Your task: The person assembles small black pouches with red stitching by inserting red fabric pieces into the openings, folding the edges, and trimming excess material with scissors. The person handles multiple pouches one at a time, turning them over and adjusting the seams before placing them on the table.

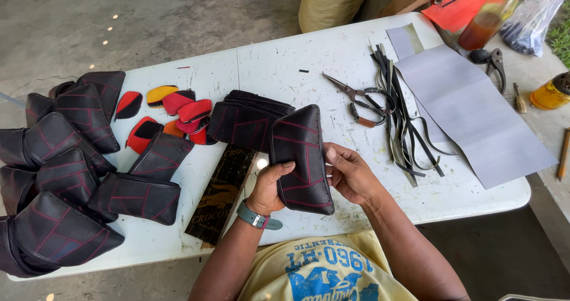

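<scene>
Single head-worn camera, looking steeply down and forward from above the bench (332, 57); close range on the hands, with floor visible beyond the far edge.

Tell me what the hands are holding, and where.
Both hold one black stitched pouch: left hand on its left edge, right hand on its right edge.

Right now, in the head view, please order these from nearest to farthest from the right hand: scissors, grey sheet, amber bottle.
From the right hand:
1. Scissors, just above it on the table.
2. Grey sheet, to the right.
3. Amber bottle, at the far top right corner.
</scene>
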